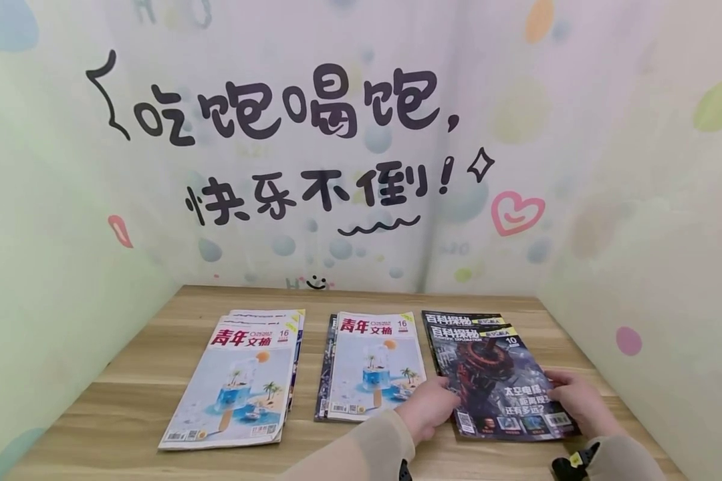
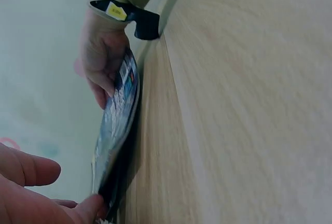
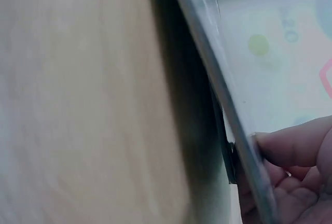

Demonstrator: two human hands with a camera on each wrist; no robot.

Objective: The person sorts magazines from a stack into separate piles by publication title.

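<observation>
- Head view, far left on the wooden table (image 1: 126, 394): a light magazine with an ice-lolly cover (image 1: 231, 374) tops a pile, and further copies peek out along its upper and right edges.
- Next to the right, well apart from that pile, a second ice-lolly magazine (image 1: 367, 354) lies over darker magazines (image 1: 325, 374), which show along its left side.
- Just beside this middle pile's lower right corner is the left hand (image 1: 428, 409), its fingertips touching the left edge of the dark magazine (image 1: 487, 374); in the left wrist view one digit stands apart from the cover, and I cannot tell whether the hand has closed on the edge.
- The dark magazine lies between the two hands, on the right of the table, overlapping another dark copy (image 1: 448, 319) that shows at its upper left; both wrist views show it tilted, with a shadowed gap between its edge and the tabletop.
- At its right edge the right hand (image 1: 580, 401) pinches it, thumb on the cover and fingers underneath, with only the magazine's thickness between them.
- Below that hand, a dark wristband (image 1: 568, 466) with a yellow tag meets a beige sleeve (image 1: 628, 459).
</observation>
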